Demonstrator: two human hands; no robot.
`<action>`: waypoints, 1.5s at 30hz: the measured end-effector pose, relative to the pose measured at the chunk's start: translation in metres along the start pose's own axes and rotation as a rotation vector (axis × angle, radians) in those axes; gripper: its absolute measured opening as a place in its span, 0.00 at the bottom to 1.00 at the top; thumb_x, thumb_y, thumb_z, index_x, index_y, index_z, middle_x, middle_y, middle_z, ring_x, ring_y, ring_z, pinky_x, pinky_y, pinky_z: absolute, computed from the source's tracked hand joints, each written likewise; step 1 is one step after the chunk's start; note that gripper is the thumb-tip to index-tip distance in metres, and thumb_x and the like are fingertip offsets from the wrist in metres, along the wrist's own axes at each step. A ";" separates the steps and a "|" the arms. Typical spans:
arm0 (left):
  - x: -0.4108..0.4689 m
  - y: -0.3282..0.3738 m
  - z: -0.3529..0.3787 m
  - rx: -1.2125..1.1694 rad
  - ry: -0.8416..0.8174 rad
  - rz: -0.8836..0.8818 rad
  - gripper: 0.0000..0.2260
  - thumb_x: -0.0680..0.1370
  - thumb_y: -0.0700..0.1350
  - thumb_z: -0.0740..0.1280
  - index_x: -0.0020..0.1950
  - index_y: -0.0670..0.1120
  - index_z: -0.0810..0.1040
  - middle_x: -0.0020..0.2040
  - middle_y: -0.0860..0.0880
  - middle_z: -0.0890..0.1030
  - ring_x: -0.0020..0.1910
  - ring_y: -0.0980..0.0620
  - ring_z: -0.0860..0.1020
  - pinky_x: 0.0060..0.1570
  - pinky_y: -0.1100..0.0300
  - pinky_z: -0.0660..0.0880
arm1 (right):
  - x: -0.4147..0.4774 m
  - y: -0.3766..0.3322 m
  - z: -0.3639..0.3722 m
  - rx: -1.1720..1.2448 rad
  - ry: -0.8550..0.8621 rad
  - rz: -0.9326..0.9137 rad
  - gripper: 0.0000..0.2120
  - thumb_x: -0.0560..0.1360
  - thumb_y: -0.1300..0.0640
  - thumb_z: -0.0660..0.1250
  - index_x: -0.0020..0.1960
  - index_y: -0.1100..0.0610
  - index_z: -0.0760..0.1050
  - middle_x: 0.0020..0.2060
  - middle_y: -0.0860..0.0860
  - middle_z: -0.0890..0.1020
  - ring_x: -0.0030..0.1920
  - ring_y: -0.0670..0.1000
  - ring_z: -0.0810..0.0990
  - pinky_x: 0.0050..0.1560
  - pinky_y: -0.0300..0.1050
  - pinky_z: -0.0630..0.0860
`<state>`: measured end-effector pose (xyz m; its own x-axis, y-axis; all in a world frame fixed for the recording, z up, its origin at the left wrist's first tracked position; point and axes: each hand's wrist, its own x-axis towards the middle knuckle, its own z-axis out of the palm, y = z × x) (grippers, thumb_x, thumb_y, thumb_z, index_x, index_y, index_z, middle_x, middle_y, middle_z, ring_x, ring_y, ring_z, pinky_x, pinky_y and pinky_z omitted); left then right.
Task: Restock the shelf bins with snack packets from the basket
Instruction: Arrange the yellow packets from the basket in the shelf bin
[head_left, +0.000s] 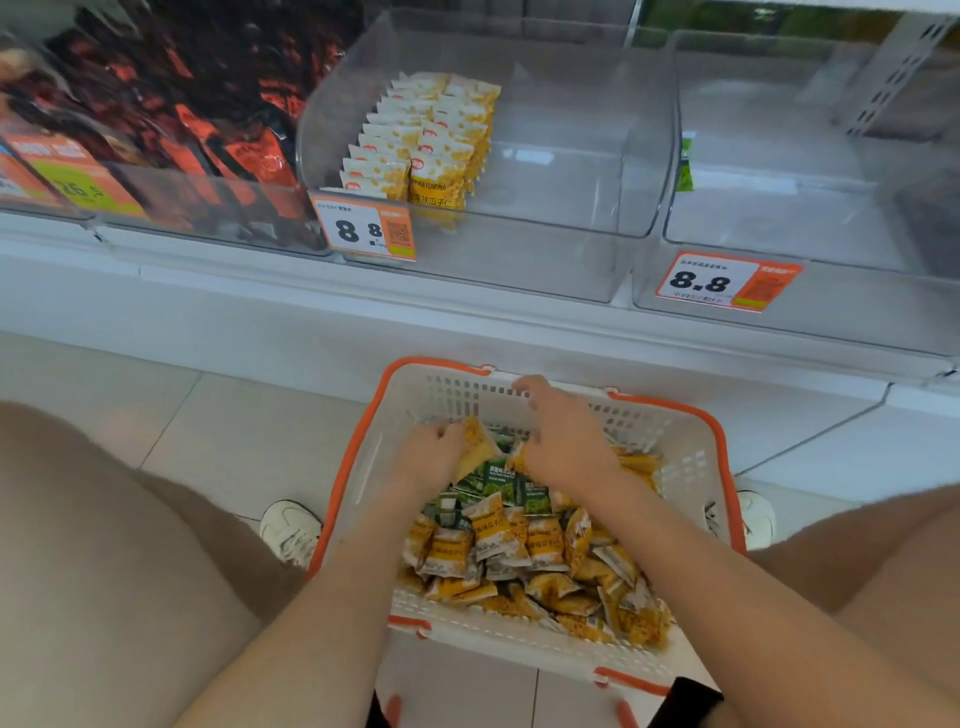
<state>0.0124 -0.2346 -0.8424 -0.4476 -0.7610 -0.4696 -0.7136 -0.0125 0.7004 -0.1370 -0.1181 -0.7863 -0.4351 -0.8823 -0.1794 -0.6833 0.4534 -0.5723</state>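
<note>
My left hand (428, 457) grips yellow packets (475, 441) at the far end of the basket (724, 447); my right hand (566, 441) spreads over the heap, grasp unclear. I'd gather yellows only, squared up for the middle bin (571, 171).

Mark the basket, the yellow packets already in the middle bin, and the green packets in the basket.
basket (452, 397), head view, its far white wall.
yellow packets (426, 140), head view, top of the row in the middle bin (545, 260).
green packets (497, 475), head view, front of one packet.
</note>
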 end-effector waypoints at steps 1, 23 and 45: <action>-0.004 0.012 -0.008 -0.078 -0.029 0.010 0.17 0.84 0.51 0.57 0.46 0.43 0.80 0.40 0.46 0.79 0.41 0.45 0.77 0.45 0.52 0.73 | -0.002 -0.004 -0.008 0.036 0.002 -0.067 0.36 0.69 0.70 0.67 0.72 0.45 0.63 0.62 0.54 0.77 0.45 0.51 0.79 0.36 0.52 0.79; -0.064 0.114 -0.068 -0.479 -0.188 0.442 0.11 0.79 0.48 0.75 0.60 0.49 0.85 0.52 0.43 0.87 0.52 0.43 0.85 0.52 0.49 0.83 | -0.012 -0.046 -0.093 0.761 0.233 -0.034 0.14 0.78 0.48 0.74 0.60 0.52 0.80 0.39 0.49 0.87 0.39 0.48 0.85 0.41 0.45 0.81; -0.059 0.134 -0.081 -0.677 0.007 0.550 0.11 0.79 0.40 0.75 0.60 0.47 0.84 0.52 0.54 0.86 0.50 0.52 0.85 0.50 0.48 0.85 | 0.007 -0.079 -0.099 0.710 0.408 -0.138 0.10 0.76 0.61 0.75 0.56 0.54 0.83 0.43 0.47 0.88 0.45 0.46 0.87 0.50 0.49 0.84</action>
<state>-0.0133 -0.2434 -0.6772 -0.6298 -0.7762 0.0303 0.0771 -0.0236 0.9967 -0.1440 -0.1475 -0.6629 -0.6462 -0.7471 0.1556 -0.2735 0.0364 -0.9612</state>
